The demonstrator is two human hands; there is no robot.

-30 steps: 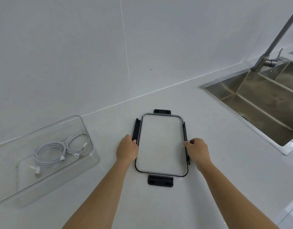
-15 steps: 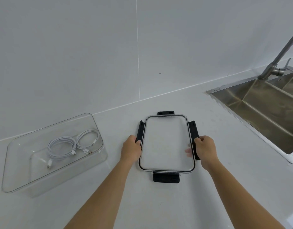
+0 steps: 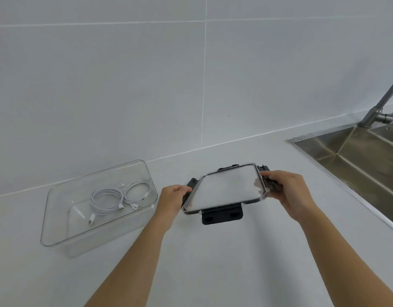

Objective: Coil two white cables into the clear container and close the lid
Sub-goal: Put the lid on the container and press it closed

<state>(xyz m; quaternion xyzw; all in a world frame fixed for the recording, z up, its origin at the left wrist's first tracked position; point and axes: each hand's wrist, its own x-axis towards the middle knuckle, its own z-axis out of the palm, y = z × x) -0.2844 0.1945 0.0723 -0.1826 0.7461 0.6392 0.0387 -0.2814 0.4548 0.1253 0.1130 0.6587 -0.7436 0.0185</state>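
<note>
The clear lid (image 3: 226, 190) with black latches is held above the white counter, tilted with its right side higher. My left hand (image 3: 172, 199) grips its left edge and my right hand (image 3: 286, 191) grips its right edge and side latch. To the left stands the open clear container (image 3: 58, 238). Two coiled white cables lie inside it, a larger coil (image 3: 105, 201) and a smaller coil (image 3: 136, 192) beside it.
A steel sink (image 3: 354, 156) with a tall faucet (image 3: 381, 105) is set into the counter at the right. A white tiled wall rises behind the counter.
Both hands have closed on the lid's sides and lifted it off the counter, tipping its right side up. The view has shifted so the container sits nearer the middle.
</note>
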